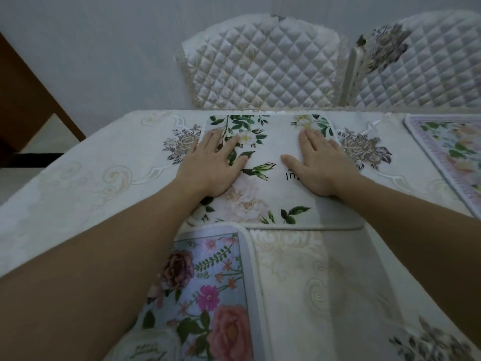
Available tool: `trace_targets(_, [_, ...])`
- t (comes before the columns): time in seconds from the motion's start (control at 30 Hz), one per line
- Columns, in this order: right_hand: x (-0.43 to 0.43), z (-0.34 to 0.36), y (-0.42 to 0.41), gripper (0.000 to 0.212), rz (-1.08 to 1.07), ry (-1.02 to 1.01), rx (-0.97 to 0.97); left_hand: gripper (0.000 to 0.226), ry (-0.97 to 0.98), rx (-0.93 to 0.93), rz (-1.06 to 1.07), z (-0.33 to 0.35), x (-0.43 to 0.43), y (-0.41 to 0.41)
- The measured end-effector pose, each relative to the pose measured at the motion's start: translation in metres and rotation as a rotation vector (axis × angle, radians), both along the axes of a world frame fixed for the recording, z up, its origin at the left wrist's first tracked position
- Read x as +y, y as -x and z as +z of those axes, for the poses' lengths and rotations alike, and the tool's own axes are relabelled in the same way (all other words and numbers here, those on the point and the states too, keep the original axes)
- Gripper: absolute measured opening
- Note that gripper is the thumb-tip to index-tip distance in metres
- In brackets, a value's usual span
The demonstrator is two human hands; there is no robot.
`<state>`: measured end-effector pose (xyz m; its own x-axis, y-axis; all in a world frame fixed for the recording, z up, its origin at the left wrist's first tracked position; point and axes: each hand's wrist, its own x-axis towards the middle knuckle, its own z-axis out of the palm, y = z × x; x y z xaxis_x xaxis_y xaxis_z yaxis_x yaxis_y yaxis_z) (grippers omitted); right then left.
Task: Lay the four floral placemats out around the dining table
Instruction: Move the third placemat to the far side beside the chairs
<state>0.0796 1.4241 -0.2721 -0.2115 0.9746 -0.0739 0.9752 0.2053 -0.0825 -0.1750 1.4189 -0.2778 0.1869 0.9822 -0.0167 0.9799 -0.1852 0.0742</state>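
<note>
A white placemat with green leaves and pale peonies (270,165) lies flat at the table's far edge, in front of a chair. My left hand (210,162) rests palm down on its left part, fingers spread. My right hand (317,162) presses flat on its right part, covering some black lettering. A second placemat with pink and purple flowers and a grey border (216,290) lies near me, partly under my left forearm. A third placemat with a lilac border (447,152) sits at the far right, cut off by the frame.
The table wears a cream embroidered cloth (86,178). Two chairs with quilted white covers (257,63) (426,61) stand behind the far edge. A small embroidered item (148,347) lies at the near edge. Dark wooden furniture (28,100) stands at left.
</note>
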Motion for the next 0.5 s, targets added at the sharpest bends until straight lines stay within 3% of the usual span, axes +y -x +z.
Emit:
trace_targets(0.13, [-0.016, 0.004, -0.022, 0.091, -0.09, 0.046, 0.027, 0.074, 0.006, -0.033, 0.084, 0.001, -0.012, 0.014])
trace_targets(0.33, [-0.047, 0.023, -0.048, 0.102, -0.155, 0.058, -0.08, 0.079, -0.027, 0.001, 0.19, 0.016, -0.044, 0.024])
trace_targets(0.5, [-0.098, 0.056, -0.05, 0.086, -0.238, -0.083, -0.002, 0.072, -0.103, -0.07, 0.144, 0.04, -0.098, 0.017])
